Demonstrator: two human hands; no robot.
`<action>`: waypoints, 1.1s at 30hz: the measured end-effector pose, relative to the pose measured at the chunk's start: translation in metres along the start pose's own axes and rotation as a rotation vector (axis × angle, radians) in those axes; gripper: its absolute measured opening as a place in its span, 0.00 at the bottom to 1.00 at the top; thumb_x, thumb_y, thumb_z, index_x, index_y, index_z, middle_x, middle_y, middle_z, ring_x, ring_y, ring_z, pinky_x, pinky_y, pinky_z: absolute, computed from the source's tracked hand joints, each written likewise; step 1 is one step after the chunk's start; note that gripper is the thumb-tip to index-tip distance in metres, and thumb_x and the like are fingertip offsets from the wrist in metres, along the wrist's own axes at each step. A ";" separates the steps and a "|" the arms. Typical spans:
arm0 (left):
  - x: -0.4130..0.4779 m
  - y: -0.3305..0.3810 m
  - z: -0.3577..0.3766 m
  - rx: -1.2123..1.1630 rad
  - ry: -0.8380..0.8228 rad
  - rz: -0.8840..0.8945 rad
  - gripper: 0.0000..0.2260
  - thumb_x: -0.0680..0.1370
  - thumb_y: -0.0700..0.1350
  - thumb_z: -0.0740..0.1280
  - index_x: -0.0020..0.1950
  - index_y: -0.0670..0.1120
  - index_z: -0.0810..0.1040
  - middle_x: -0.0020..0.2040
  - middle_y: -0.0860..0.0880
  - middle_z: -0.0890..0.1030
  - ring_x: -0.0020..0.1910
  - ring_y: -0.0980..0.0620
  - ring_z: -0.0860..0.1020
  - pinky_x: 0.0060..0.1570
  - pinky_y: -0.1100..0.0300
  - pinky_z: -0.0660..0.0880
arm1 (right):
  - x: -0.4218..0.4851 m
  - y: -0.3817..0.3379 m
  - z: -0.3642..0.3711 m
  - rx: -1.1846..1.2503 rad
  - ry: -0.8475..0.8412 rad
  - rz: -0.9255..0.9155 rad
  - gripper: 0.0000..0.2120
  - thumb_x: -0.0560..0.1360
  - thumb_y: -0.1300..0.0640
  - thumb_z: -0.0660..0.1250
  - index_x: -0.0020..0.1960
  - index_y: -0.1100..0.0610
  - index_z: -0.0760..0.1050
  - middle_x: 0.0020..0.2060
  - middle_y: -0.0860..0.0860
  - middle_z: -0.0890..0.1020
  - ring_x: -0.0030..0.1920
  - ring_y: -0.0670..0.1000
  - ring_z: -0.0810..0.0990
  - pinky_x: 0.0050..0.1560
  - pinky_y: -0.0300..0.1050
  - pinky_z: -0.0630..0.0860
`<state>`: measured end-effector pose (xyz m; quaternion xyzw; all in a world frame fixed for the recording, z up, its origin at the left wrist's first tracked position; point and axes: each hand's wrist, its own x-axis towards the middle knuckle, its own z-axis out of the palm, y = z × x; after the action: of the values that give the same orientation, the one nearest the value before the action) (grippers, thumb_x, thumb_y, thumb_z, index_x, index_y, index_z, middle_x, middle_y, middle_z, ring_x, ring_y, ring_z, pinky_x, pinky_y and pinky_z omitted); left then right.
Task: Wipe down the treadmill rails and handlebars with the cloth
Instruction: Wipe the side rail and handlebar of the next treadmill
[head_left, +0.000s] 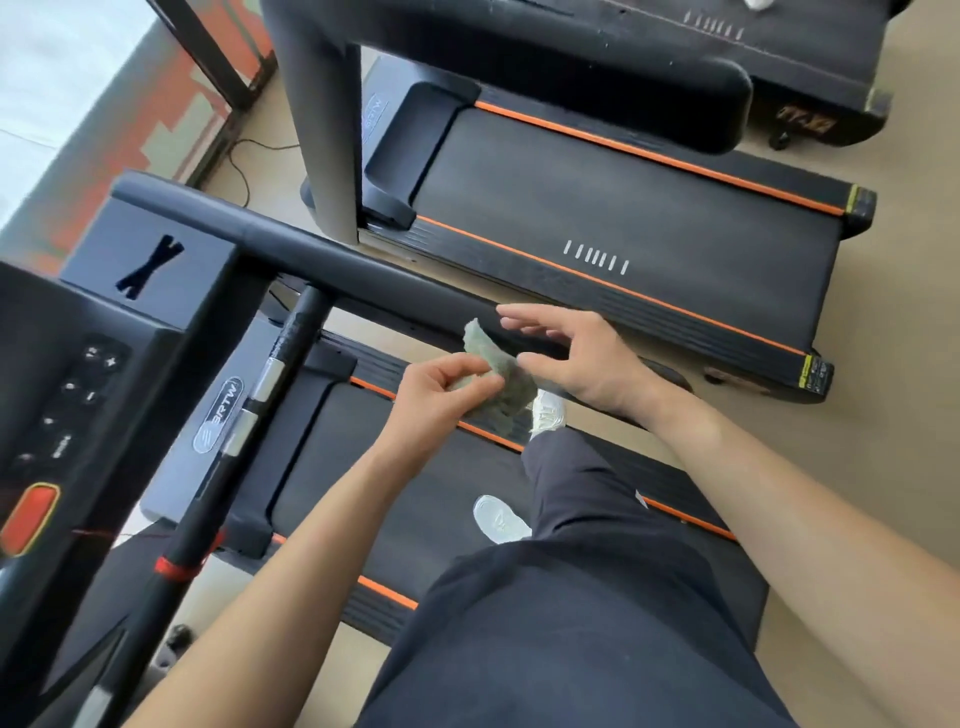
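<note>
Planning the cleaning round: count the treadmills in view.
3: the near treadmill under the person's shoes, the middle treadmill beside it, and the far treadmill cut off at the top edge. Others may lie outside the frame.

A neighbouring black treadmill (623, 208) stands alongside on the beige floor (883, 467). Its dark belt is edged by 2 thin orange stripes (660, 156), with a row of short white marks (596, 257) near one side. A thick grey upright post (324, 130) rises at its front, and a yellow warning label (815, 371) sits at its rear corner. Beyond it is part of a further black treadmill (779, 57). A thin black cable (244, 166) trails over the floor near an orange-and-grey patterned strip (156, 119). The person wears dark trousers (571, 623) and 2 pale sneakers (501, 519).
</note>
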<state>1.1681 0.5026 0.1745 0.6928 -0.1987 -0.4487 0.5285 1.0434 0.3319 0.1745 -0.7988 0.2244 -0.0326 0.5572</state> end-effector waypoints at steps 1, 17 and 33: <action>-0.001 0.004 -0.006 0.077 -0.008 0.036 0.02 0.75 0.39 0.75 0.45 0.45 0.85 0.39 0.50 0.82 0.40 0.53 0.79 0.44 0.57 0.77 | 0.006 -0.008 0.005 0.080 -0.091 0.000 0.23 0.76 0.63 0.70 0.68 0.47 0.77 0.56 0.47 0.84 0.56 0.41 0.79 0.59 0.32 0.71; -0.044 -0.027 -0.068 0.212 0.564 0.020 0.06 0.70 0.43 0.75 0.40 0.53 0.80 0.52 0.58 0.84 0.50 0.57 0.83 0.53 0.53 0.80 | 0.032 -0.031 0.061 0.017 0.025 -0.074 0.07 0.71 0.65 0.75 0.40 0.59 0.78 0.51 0.50 0.84 0.39 0.51 0.81 0.43 0.43 0.78; 0.006 -0.003 -0.171 0.053 0.709 0.079 0.10 0.76 0.43 0.71 0.47 0.55 0.73 0.40 0.44 0.82 0.33 0.52 0.75 0.33 0.53 0.75 | 0.172 -0.077 0.108 -0.264 0.194 -0.255 0.11 0.68 0.66 0.70 0.40 0.51 0.74 0.36 0.45 0.78 0.36 0.49 0.75 0.42 0.48 0.77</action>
<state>1.3127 0.5941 0.1760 0.8107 -0.0414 -0.1543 0.5632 1.2551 0.3796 0.1693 -0.8799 0.1764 -0.1498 0.4149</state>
